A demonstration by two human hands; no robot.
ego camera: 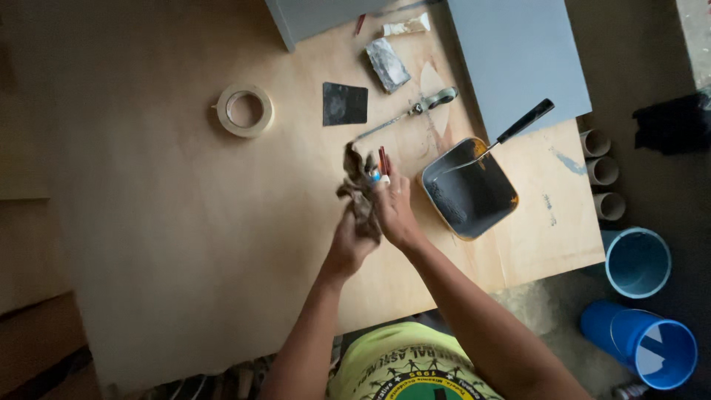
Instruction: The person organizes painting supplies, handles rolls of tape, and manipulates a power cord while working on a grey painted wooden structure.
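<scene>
My left hand [348, 244] grips a dark brown rag [359, 185] that sticks up between both hands over a plywood tabletop [185, 222]. My right hand [396, 211] holds a small red-handled tool [384, 161] with a blue and white part near my fingertips, pressed against the rag. The two hands touch each other around the cloth.
A square tray of dark paint [469, 189] with a black-handled roller [518, 126] lies right of my hands. A tape roll [244, 110], black square [344, 104], scraper [415, 110] and grey panels [518, 52] lie farther back. Blue buckets [638, 261] and tubes [601, 170] stand right.
</scene>
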